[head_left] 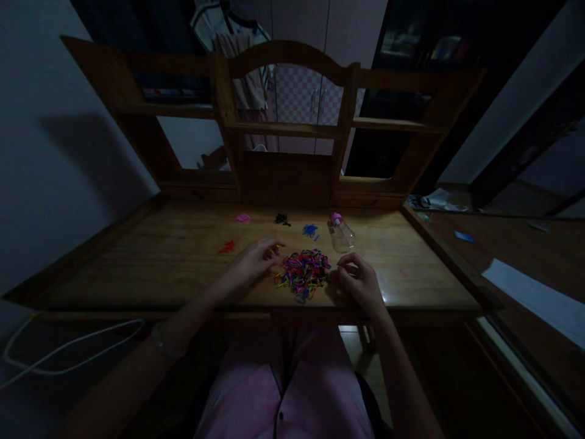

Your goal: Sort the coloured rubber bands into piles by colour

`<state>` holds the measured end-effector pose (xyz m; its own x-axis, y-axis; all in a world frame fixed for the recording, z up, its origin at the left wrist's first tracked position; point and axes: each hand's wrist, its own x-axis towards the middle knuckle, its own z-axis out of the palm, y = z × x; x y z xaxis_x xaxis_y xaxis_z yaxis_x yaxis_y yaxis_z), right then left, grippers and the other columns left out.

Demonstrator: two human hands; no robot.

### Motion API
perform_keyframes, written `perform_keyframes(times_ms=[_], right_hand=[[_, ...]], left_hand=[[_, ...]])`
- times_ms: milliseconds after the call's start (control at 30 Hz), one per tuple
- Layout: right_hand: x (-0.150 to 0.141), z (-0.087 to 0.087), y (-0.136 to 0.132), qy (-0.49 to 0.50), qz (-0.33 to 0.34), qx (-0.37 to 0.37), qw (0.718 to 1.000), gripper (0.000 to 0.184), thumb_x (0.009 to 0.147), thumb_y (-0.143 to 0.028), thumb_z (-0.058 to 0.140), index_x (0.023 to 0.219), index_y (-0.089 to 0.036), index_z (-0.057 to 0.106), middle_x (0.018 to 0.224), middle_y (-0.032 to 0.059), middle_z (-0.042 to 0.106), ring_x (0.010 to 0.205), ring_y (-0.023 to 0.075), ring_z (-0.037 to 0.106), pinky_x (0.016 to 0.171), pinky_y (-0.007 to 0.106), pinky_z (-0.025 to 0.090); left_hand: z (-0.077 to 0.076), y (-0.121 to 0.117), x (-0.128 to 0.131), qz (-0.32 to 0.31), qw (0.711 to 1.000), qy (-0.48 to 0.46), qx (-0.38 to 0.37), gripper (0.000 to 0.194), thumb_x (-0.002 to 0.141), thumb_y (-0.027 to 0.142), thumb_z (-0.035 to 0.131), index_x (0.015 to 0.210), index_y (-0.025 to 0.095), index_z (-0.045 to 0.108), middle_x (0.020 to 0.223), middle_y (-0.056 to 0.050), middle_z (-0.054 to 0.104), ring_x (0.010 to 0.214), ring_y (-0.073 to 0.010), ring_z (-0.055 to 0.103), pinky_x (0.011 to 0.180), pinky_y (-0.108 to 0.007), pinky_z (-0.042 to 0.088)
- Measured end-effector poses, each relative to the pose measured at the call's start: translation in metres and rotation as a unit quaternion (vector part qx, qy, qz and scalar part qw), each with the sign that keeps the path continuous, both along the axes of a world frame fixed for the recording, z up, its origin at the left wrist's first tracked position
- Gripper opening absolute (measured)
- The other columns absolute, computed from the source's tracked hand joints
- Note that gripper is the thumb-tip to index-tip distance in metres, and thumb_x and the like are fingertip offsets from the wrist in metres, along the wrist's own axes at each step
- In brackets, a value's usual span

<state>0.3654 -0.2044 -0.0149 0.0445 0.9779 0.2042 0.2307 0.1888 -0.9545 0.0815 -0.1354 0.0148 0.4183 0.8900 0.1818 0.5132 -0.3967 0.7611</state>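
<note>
A mixed heap of small, thin, loop-like coloured pieces [305, 271] lies on the wooden desk in front of me; they are too small to tell the exact kind. At its left edge, my left hand [256, 259] has a small yellow piece [275, 248] between thumb and fingers. My right hand [359, 279] is closed in a pinch by the heap's right edge, and what it may hold is hidden. Beyond the heap are small sorted groups: red pieces [227, 246], pink pieces [243, 218], black pieces [282, 219] and blue pieces [310, 230].
A clear bottle with a pink cap [342, 235] lies on its side behind my right hand. The desk [183, 244] has a wooden shelf frame [283, 129] at the back. To the right, white paper [534, 296] rests on another brown surface.
</note>
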Motion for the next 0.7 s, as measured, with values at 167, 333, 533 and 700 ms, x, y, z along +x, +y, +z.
perform_keyframes(times_ms=[167, 333, 533, 700], right_hand=[[-0.001, -0.001, -0.002, -0.052, -0.017, 0.056, 0.997, 0.007, 0.082, -0.026, 0.060, 0.083, -0.020, 0.064, 0.083, 0.0032, 0.067, 0.076, 0.0180, 0.067, 0.070, 0.029, 0.054], [-0.004, 0.003, -0.001, -0.156, 0.000, 0.102, 0.982, 0.012, 0.085, -0.026, 0.059, 0.088, -0.020, 0.069, 0.092, 0.0064, 0.063, 0.080, 0.0178, 0.063, 0.071, 0.029, 0.052], [-0.008, 0.009, 0.006, -0.255, 0.028, 0.126, 0.958, 0.012, 0.084, -0.019, 0.059, 0.086, -0.018, 0.071, 0.087, 0.0058, 0.059, 0.071, 0.0146, 0.058, 0.065, 0.027, 0.047], [-0.009, 0.010, 0.011, -0.288, 0.027, 0.099, 0.952, 0.011, 0.081, -0.016, 0.060, 0.084, -0.017, 0.071, 0.087, 0.0060, 0.061, 0.071, 0.0144, 0.058, 0.065, 0.026, 0.046]], left_hand=[[0.009, -0.024, -0.008, 0.048, 0.996, -0.022, 0.067, 0.027, 0.081, 0.032, 0.065, 0.105, 0.020, 0.067, 0.096, -0.005, 0.067, 0.088, -0.0197, 0.064, 0.083, -0.035, 0.053], [-0.009, -0.060, -0.020, 0.108, 0.991, -0.076, 0.018, 0.029, 0.081, 0.041, 0.066, 0.103, 0.022, 0.067, 0.099, -0.004, 0.071, 0.091, -0.0202, 0.067, 0.087, -0.035, 0.054], [-0.042, -0.073, -0.023, 0.211, 0.958, -0.194, -0.030, 0.037, 0.075, 0.049, 0.070, 0.095, 0.018, 0.067, 0.099, -0.006, 0.072, 0.095, -0.0226, 0.068, 0.089, -0.036, 0.054], [-0.049, -0.068, -0.022, 0.218, 0.945, -0.239, -0.045, 0.035, 0.073, 0.045, 0.073, 0.092, 0.017, 0.067, 0.097, -0.007, 0.072, 0.093, -0.0220, 0.068, 0.087, -0.034, 0.055]])
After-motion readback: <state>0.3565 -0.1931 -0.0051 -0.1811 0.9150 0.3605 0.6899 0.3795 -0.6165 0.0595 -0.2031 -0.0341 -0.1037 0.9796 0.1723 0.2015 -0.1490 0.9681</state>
